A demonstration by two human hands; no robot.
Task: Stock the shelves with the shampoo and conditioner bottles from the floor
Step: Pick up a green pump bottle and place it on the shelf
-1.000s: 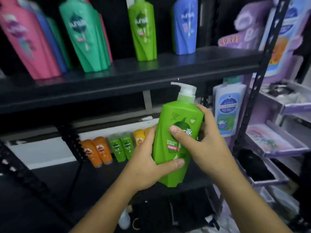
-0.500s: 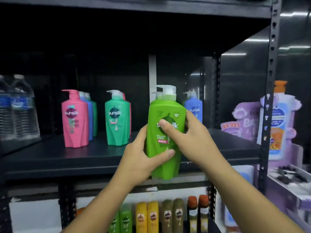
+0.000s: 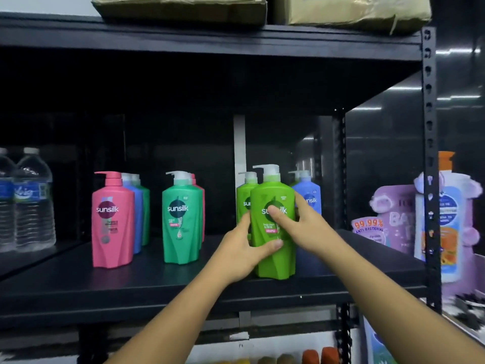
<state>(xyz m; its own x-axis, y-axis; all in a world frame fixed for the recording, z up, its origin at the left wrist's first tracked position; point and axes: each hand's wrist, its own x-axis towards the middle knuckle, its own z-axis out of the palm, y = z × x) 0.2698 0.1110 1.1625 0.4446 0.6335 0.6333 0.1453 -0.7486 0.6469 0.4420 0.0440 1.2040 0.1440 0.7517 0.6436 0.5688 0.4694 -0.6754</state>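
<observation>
I count eight pump bottles at the shelf point(image 3: 78, 285). Bright green: 2, the front green bottle point(image 3: 283, 261) and the rear green bottle point(image 3: 242, 200). Pink: 2, the left pink bottle point(image 3: 112, 219) and the rear pink bottle point(image 3: 200, 211). Blue: 2, the left blue bottle point(image 3: 137, 211) and the right blue bottle point(image 3: 311, 190). Teal bottle point(image 3: 181, 219): 1. Dark green bottle point(image 3: 145, 206): 1. Ninth pump head point(image 3: 295, 176): 1, body hidden. Water bottles point(image 3: 34, 200): 2. Cardboard boxes point(image 3: 181, 6): 2.
</observation>
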